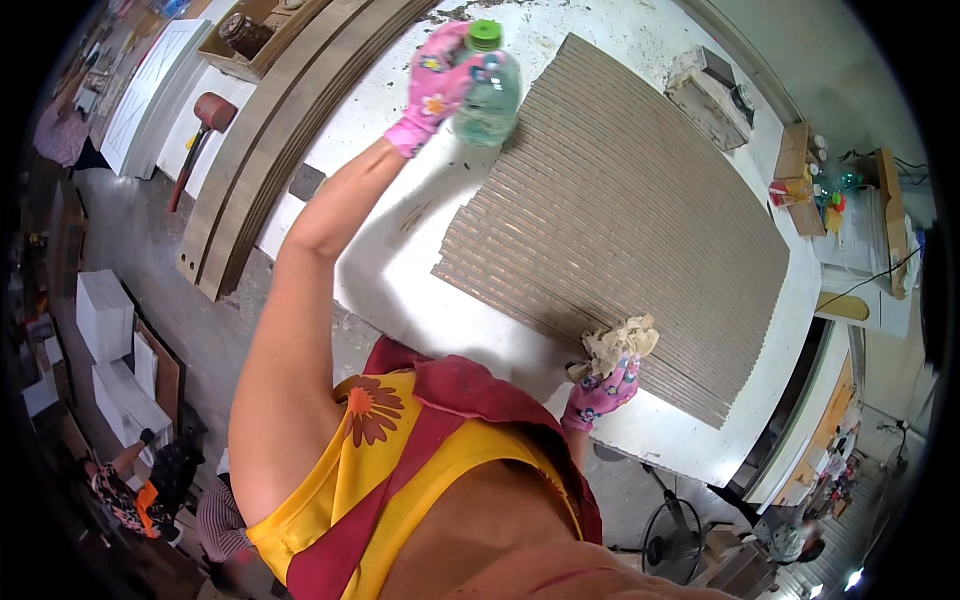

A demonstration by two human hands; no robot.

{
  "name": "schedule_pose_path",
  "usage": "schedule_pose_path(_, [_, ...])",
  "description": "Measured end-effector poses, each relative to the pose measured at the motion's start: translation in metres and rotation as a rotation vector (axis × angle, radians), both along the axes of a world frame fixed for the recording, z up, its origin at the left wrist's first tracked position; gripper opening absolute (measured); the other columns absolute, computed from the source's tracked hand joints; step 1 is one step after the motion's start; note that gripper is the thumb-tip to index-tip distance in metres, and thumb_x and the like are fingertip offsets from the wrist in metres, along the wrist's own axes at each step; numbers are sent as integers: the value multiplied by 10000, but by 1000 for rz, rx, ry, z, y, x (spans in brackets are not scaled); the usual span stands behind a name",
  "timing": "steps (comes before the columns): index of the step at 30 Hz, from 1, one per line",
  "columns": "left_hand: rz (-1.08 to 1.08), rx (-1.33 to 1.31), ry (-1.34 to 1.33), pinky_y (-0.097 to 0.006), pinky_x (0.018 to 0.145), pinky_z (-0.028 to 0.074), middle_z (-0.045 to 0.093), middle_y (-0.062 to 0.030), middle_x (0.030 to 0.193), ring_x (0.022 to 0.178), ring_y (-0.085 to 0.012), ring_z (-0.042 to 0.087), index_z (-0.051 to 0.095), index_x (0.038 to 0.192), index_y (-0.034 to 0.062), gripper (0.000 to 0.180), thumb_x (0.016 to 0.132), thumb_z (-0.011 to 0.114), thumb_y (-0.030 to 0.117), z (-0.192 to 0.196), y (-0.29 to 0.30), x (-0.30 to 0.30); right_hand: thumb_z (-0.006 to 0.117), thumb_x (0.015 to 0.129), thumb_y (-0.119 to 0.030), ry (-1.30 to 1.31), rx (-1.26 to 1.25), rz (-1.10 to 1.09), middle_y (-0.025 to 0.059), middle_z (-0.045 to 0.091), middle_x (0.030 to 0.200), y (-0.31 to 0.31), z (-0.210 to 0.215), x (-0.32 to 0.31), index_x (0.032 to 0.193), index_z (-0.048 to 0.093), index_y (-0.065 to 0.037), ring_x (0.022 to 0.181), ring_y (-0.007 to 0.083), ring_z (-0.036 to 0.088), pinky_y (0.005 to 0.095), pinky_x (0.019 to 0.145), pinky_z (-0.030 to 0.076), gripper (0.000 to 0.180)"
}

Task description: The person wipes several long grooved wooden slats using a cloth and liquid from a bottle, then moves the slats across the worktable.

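The left hand (437, 85), in a pink flowered glove, grips a clear plastic bottle with a green cap (487, 92) over the far corner of the ribbed brown wooden panel (620, 220). That panel lies on the white desk (400, 270). At its near edge, the right hand (603, 388) presses a crumpled beige rag (620, 343).

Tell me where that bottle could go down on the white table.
Bare white table lies between the ribbed panel and the stacked curved boards, under the left hand holding the bottle. The far right end, by the small clutter, is crowded.
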State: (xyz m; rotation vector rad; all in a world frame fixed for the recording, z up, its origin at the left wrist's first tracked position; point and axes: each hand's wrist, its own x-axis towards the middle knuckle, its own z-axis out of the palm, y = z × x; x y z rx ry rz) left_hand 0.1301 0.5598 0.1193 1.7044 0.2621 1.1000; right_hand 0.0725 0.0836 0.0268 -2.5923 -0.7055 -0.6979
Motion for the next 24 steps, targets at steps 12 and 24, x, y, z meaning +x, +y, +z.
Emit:
schedule_pose_path(12, [408, 344, 404, -321, 647, 435, 606, -76, 782, 725, -175, 557, 618, 942, 18, 162, 832, 532, 101, -56, 79, -6, 613, 707, -232, 60, -156, -206, 105, 512, 1253, -12, -3, 2, 1180, 543, -107, 1125, 289, 491, 417, 916, 374, 494])
schedule_pose_path(24, [-465, 102, 246, -484, 1107, 160, 287, -155, 1425, 1346, -318, 197, 304, 1383, 74, 751, 866, 331, 619, -55, -100, -88, 583, 724, -245, 114, -50, -120, 53, 523, 1250, -26, 12, -1, 1194, 557, -151, 1079, 225, 508, 380, 895, 383, 481])
